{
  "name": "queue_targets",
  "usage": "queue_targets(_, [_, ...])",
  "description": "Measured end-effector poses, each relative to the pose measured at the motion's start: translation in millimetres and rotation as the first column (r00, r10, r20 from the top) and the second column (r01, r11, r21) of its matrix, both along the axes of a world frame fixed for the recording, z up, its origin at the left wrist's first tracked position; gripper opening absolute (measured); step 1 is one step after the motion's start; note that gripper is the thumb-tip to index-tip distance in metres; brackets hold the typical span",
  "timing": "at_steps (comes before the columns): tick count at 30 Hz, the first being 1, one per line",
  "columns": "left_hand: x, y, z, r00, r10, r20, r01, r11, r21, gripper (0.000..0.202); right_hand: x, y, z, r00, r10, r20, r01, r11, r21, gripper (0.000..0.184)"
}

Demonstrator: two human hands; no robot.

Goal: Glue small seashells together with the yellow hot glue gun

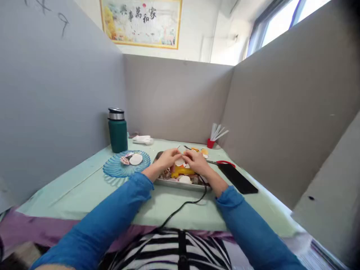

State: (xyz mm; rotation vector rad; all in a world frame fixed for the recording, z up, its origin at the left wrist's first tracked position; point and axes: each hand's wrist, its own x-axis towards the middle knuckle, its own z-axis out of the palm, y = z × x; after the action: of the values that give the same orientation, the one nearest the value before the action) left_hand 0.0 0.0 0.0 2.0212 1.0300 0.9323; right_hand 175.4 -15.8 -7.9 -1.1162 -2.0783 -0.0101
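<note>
Above a shallow metal tray (182, 184), my left hand (168, 159) and my right hand (196, 162) meet with fingers pinched. Between them is a small white disc (179, 161), which both seem to grip by its edge; the fingertips partly hide it. Just below lies a yellow tool (182, 171), apparently a glue gun, in the tray among shell-like bits. Another white round piece (185, 179) rests at the tray's front. A black cord (184, 204) runs from the tray's right end toward my body.
A blue glass plate (114, 168) with white and patterned pieces sits left, a green bottle (118, 133) behind it. Red-handled scissors (225, 162) and a black phone-like slab (239, 179) lie right. White sticks (217, 132) stand in a red cup (210, 143). Grey partitions (180, 97) enclose the table.
</note>
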Motion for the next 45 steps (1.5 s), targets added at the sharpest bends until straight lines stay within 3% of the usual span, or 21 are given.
queue_targets(22, [2.5, 0.5, -3.3, 0.999, -0.023, 0.023, 0.024, 0.999, -0.04, 0.024, -0.7, -0.2, 0.8, 0.999, -0.041, -0.027, 0.041, 0.999, 0.011, 0.019])
queue_targets(45, [2.1, -6.2, 2.5, 0.998, 0.039, -0.039, -0.039, 0.999, -0.006, 0.02, -1.4, -2.4, 2.9, 1.0, -0.023, -0.015, 0.023, 1.0, -0.013, 0.018])
